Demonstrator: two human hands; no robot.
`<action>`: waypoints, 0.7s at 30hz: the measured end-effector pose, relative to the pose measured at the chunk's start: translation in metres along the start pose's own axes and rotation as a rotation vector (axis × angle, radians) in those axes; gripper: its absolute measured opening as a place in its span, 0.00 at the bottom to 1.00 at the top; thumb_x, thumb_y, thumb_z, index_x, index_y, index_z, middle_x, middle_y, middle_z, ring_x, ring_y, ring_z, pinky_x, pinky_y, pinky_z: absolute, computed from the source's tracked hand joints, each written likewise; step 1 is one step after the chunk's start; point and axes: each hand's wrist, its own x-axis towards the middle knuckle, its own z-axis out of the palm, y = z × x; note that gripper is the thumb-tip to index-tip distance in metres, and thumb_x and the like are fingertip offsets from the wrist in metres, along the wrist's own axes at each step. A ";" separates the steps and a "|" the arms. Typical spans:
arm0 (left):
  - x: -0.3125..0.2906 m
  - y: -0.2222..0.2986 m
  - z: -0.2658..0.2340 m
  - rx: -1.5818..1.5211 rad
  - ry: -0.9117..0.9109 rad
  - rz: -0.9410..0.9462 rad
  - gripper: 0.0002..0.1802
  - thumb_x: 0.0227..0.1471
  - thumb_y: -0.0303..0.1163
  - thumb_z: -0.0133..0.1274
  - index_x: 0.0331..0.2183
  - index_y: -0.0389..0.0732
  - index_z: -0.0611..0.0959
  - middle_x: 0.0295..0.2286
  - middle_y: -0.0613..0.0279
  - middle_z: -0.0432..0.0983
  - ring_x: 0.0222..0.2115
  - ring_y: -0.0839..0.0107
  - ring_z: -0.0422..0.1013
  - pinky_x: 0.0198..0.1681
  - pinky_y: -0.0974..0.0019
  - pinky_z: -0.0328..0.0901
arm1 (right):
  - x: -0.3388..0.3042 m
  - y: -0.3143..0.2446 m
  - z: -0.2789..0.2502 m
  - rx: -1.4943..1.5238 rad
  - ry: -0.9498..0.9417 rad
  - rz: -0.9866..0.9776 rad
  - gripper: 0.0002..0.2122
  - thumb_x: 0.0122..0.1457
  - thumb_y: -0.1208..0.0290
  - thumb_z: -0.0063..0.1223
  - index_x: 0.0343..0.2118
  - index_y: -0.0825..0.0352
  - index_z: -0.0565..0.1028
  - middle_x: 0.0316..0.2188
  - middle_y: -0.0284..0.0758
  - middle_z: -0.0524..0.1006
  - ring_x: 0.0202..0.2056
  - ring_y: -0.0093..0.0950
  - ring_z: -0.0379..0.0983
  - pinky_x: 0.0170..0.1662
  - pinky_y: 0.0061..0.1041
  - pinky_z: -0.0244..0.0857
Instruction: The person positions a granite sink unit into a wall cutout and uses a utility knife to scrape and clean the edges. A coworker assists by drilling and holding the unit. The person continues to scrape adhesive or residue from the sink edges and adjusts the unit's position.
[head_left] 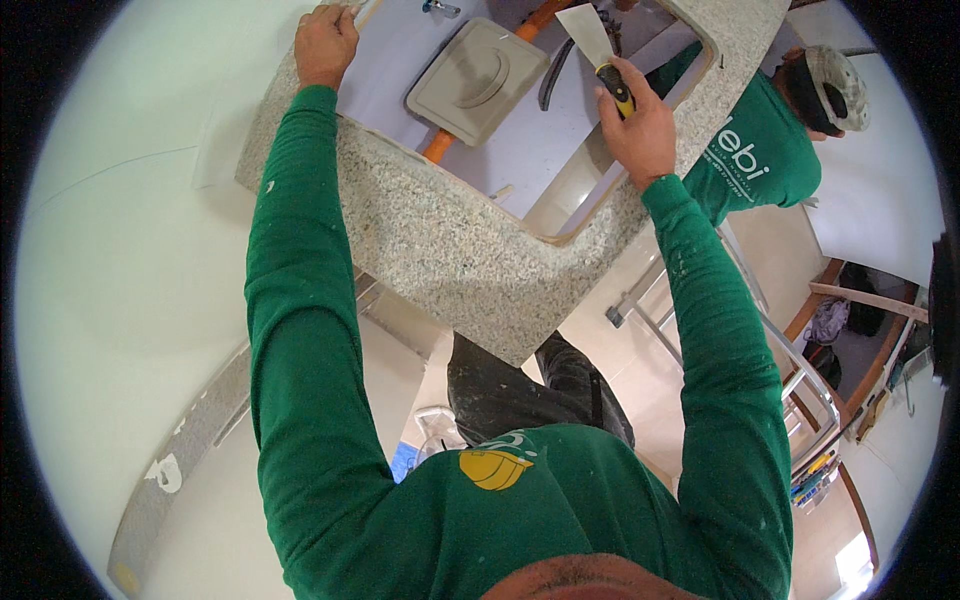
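Observation:
A speckled grey granite countertop (440, 225) with a large rectangular cut-out lies in front of me. At its left edge by the wall, my left hand (325, 45) has its fingers curled over the stone. My right hand (640, 130) is closed round the black and yellow handle of a putty knife (588, 36), held above the right part of the cut-out with its blade pointing up and away. Through the opening show a grey square box lid (480, 78), an orange pipe (438, 146), a black curved hose (552, 82) and a small metal valve (440, 8).
At the right, a co-worker (765, 150) in a green shirt and cap leans close to the countertop, one arm reaching beneath it. A metal stepladder (815, 410) stands on the tiled floor. Beyond it is a wooden-framed cabinet opening (850, 310). A pale wall (130, 200) borders my left.

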 end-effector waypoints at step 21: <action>-0.007 -0.049 -0.036 -0.318 -0.221 0.152 0.13 0.61 0.28 0.56 0.45 0.33 0.86 0.45 0.44 0.83 0.47 0.46 0.78 0.53 0.54 0.72 | 0.005 -0.003 0.012 -0.071 -0.066 0.078 0.22 0.62 0.63 0.62 0.60 0.56 0.77 0.45 0.48 0.84 0.47 0.50 0.82 0.48 0.41 0.77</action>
